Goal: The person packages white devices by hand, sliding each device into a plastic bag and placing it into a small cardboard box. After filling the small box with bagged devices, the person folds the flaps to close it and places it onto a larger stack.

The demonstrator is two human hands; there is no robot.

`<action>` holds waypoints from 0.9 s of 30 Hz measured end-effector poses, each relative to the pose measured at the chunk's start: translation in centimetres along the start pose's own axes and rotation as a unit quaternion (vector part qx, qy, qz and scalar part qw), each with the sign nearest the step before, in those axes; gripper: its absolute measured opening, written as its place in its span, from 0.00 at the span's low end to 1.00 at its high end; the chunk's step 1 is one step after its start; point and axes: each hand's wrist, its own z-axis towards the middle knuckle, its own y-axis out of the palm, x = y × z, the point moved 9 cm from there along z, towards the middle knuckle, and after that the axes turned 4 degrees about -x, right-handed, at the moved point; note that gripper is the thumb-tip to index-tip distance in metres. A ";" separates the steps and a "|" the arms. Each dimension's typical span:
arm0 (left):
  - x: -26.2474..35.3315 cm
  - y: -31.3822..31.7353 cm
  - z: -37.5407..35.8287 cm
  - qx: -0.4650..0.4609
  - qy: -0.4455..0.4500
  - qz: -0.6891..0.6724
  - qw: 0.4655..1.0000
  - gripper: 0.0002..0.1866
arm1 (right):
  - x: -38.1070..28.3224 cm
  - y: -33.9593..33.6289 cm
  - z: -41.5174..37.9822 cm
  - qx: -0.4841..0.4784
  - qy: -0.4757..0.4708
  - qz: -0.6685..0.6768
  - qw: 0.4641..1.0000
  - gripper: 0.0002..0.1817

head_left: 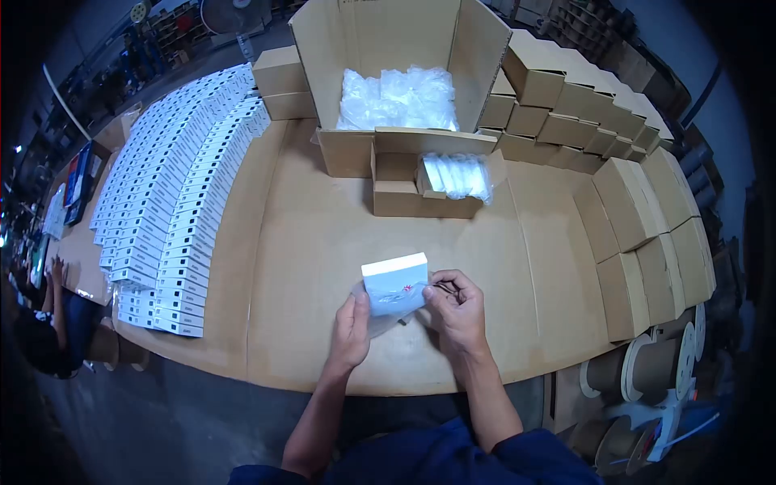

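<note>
A small white box (394, 265) stands partly out of a clear plastic bag (388, 317) near the front of the cardboard-covered table. My left hand (351, 333) grips the left side of the bag, thumb on top. On the right, my right hand (461, 312) pinches the bag's edge by the box's right side, fingers curled. Beyond them is an open brown carton (424, 208) with several wrapped white boxes (457, 176) at its right end. Behind it a larger open carton (404, 28) holds clear plastic bags (398, 99).
Long rows of white boxes (153, 194) cover the left of the table (315, 242). Stacked brown cartons (566, 101) fill the back right, with more cartons (647, 234) at the right edge. Spools (659, 364) stand at lower right. Another person (48, 323) is at far left.
</note>
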 end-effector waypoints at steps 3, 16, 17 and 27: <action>0.2 -0.3 -0.1 0.022 0.005 -0.002 1.000 0.29 | -0.4 0.4 -0.3 -0.020 -0.005 -0.013 1.000 0.07; 1.4 0.0 1.1 0.016 0.079 -0.153 0.985 0.30 | -2.5 3.7 -0.8 -0.142 -0.055 0.010 0.988 0.33; 0.9 0.0 1.2 0.027 0.063 -0.176 0.982 0.31 | -2.4 3.8 -1.2 -0.132 -0.017 -0.033 0.991 0.37; 1.8 1.7 0.5 -0.003 0.051 -0.019 0.998 0.23 | -1.7 2.9 -1.1 -0.076 -0.042 -0.171 0.982 0.23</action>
